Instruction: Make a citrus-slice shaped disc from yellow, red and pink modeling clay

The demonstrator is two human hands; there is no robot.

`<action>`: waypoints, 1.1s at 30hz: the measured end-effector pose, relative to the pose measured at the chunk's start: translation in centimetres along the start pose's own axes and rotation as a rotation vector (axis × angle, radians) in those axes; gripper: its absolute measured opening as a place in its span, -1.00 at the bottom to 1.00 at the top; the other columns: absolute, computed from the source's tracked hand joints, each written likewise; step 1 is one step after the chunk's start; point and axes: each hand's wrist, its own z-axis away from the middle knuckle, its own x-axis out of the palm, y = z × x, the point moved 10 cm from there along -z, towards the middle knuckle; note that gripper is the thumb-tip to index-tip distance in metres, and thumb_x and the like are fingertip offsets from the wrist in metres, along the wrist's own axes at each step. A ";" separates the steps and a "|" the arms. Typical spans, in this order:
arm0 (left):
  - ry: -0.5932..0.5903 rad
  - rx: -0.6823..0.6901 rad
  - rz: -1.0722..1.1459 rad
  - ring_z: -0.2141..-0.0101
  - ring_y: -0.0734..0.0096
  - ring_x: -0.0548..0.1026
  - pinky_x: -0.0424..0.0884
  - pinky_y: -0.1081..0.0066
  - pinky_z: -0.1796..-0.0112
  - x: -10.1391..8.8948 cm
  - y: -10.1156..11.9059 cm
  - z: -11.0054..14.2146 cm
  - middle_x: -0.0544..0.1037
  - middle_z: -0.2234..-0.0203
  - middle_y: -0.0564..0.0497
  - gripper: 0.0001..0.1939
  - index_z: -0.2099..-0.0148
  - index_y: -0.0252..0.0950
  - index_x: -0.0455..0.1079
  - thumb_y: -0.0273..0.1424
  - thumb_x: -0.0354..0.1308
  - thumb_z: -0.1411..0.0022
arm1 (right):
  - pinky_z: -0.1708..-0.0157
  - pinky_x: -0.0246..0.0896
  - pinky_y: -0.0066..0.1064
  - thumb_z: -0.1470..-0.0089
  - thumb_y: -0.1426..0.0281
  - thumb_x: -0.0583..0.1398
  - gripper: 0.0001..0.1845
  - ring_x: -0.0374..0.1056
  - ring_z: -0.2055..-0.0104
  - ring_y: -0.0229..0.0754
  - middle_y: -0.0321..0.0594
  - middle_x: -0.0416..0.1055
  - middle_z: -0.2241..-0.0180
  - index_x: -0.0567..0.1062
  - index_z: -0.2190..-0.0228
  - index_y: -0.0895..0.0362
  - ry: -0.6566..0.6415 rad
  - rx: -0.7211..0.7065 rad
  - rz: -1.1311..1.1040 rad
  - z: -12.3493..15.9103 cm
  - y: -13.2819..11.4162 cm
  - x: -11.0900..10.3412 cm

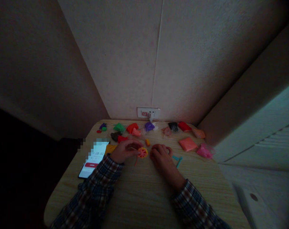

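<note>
Between the fingertips of my left hand is a small round clay piece, yellow at the rim with pink-red spokes across its face. A thin pink strand hangs just below it, by my fingers. My right hand rests low over the table with its fingers curled down. Whatever lies under those fingers is hidden. Just right of this hand lies a thin teal plastic tool, partly covered. A small yellow-orange lump sits beyond both hands.
Several bags of coloured clay line the table's far side, among them a green bag, a purple bag and a coral packet. A lit phone lies at the left edge. A wall socket with a plug is behind.
</note>
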 end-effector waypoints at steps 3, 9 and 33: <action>0.042 0.010 -0.007 0.23 0.30 0.51 0.43 0.24 0.12 -0.4 -0.5 -0.4 0.54 0.26 -0.06 -0.59 0.21 -0.35 0.41 -0.22 0.33 0.08 | 0.09 -0.11 -0.19 -0.12 0.48 0.07 -0.89 0.21 0.12 -0.14 -0.21 0.37 0.19 0.38 0.37 0.09 0.033 0.027 0.007 -0.1 0.5 -0.5; -0.035 0.021 -0.072 0.31 0.36 0.53 0.47 0.32 0.20 3.8 -1.2 -1.0 0.56 0.33 -0.08 -0.73 0.21 -0.41 0.42 -0.39 0.27 -0.02 | 0.11 -0.08 -0.20 -0.12 0.46 0.04 -0.88 0.20 0.12 -0.11 -0.17 0.34 0.18 0.38 0.34 0.09 0.156 0.122 0.009 0.3 2.8 -3.4; 0.184 0.357 -0.923 0.05 0.16 0.30 0.25 0.04 0.00 4.2 2.9 -2.5 0.42 0.15 -0.11 -0.88 0.25 -0.30 0.44 -0.48 0.07 -0.21 | 0.13 0.05 -0.14 -0.15 0.31 0.02 -0.83 0.23 0.12 -0.06 -0.15 0.34 0.22 0.38 0.36 0.07 0.366 0.182 -0.108 1.6 5.3 -6.8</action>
